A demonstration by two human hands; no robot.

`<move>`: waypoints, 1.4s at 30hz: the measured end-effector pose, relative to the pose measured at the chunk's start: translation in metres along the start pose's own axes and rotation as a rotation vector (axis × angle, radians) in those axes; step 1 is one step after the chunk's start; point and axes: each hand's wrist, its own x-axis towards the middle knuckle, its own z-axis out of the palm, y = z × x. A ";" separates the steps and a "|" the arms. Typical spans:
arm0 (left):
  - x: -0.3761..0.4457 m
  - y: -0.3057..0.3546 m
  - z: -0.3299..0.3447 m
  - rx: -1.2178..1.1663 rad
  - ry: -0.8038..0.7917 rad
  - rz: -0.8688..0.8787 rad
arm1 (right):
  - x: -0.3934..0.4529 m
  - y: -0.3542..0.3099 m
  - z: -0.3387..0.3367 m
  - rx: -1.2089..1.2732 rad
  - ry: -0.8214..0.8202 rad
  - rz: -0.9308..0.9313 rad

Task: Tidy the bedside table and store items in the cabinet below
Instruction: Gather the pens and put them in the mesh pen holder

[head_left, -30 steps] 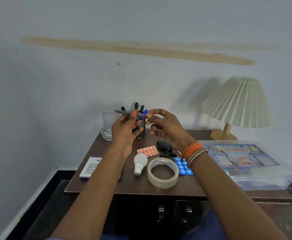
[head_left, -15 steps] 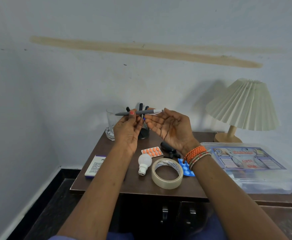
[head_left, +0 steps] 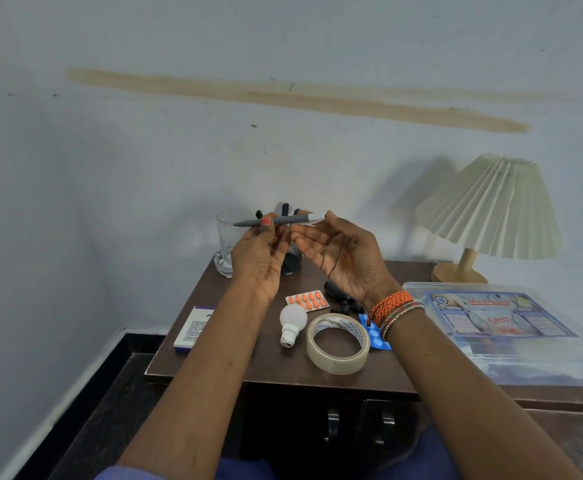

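Two pill strips (head_left: 307, 300), one tape roll (head_left: 338, 344), one bulb (head_left: 292, 322).

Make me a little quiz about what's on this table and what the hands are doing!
1. Which hand pinches the grey pen: left or right?
2. True or false: the light bulb stands upright in the lamp.
3. What lies nearest the table's front edge: (a) the tape roll, (b) the orange pill strip, (c) the drinking glass?

Key:
1. Left. The right hand is open, its fingertips by the pen's white end.
2. False. It lies on its side on the bedside table, beside the tape roll.
3. (a).
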 end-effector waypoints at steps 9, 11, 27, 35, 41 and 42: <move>0.000 0.004 -0.005 0.106 -0.020 0.077 | 0.006 -0.001 -0.010 0.002 0.006 0.085; 0.000 0.004 -0.007 0.239 0.002 0.110 | 0.008 -0.002 -0.012 -0.216 0.090 0.091; 0.013 -0.010 -0.049 1.806 -0.357 0.466 | 0.024 0.021 -0.026 -1.235 0.286 -0.380; 0.023 -0.019 -0.047 1.908 -0.088 0.634 | 0.070 -0.009 -0.012 -0.969 0.676 -0.794; 0.032 -0.015 -0.057 1.961 0.012 0.639 | 0.104 0.010 -0.029 -1.102 0.594 -0.721; 0.034 -0.014 -0.059 1.972 0.012 0.640 | 0.106 0.012 -0.032 -1.139 0.581 -0.716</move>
